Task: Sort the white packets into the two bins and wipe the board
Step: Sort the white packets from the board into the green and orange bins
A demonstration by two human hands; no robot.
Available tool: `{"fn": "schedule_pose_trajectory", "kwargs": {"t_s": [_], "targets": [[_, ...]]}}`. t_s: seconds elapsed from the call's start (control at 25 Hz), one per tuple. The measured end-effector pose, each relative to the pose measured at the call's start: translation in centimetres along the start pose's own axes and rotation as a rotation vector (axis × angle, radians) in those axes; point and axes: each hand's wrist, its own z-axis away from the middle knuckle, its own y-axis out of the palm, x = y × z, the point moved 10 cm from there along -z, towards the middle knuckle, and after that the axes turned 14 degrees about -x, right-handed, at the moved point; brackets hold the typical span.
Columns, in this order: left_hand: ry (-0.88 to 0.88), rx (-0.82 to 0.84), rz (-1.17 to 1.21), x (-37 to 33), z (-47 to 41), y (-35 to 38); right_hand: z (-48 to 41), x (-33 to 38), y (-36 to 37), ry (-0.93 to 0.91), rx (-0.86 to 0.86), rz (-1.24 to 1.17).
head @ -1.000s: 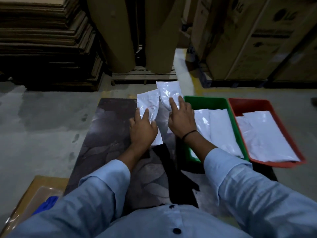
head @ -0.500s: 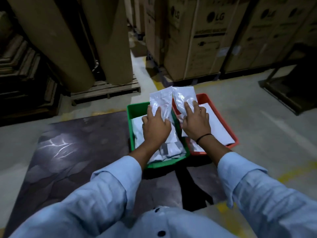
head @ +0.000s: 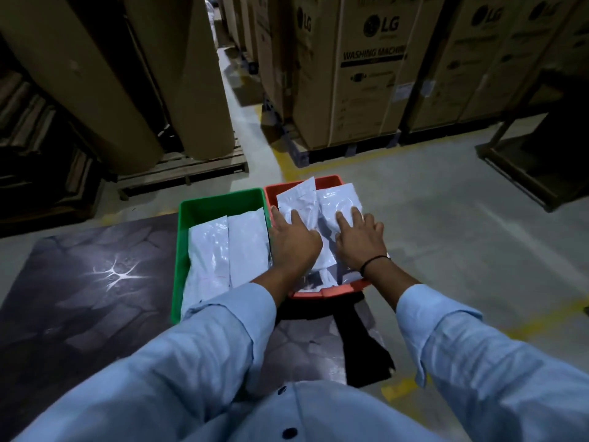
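Note:
Two bins stand side by side at the far edge of a dark stone-patterned board (head: pixel 95 282). The green bin (head: pixel 183 218) holds white packets (head: pixel 229 247) lying flat. Over the red bin (head: pixel 331 181), my left hand (head: pixel 294 242) holds one white packet (head: pixel 299 199) and my right hand (head: pixel 360 237) holds another white packet (head: pixel 341 202). Both packets stick out past my fingers, low over the red bin. More white packets lie under my hands in the red bin, mostly hidden.
Tall cardboard rolls (head: pixel 95 74) on a wooden pallet (head: pixel 181 170) stand at the back left. Large appliance cartons (head: pixel 366 68) line the back right. A dark metal frame (head: pixel 541 148) sits on the concrete floor at the right.
Both hands carried their packets rightward, from the board, across the green bin, to above the red bin. My head turned right with them.

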Motion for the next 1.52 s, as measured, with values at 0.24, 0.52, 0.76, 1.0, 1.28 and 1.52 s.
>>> {"fn": "schedule_pose_trajectory", "kwargs": {"t_s": [0.24,0.52,0.76,1.0,1.28,1.52], "targets": [[0.072,-0.027,-0.144,-1.0,1.5,1.4,0.2,0.6,0.8,-0.075,-0.002,-0.029],[0.382,0.045,-0.434,-0.7,2.7,3.7,0.1,1.1,1.5,-0.112,0.027,-0.054],[0.42,0.052,-0.481,0.4,3.1,3.6,0.6,0.6,0.8,-0.095,-0.067,-0.055],[0.413,-0.117,-0.346,2.7,4.0,-0.9,3.9,5.1,-2.6,-0.193,-0.23,-0.208],[0.197,-0.32,-0.27,12.0,5.4,-6.4,8.9,11.3,-2.6,-0.275,-0.127,-0.363],[0.073,-0.262,-0.269,16.9,6.8,-6.4,9.6,12.8,-2.4,-0.333,-0.124,-0.342]]}}
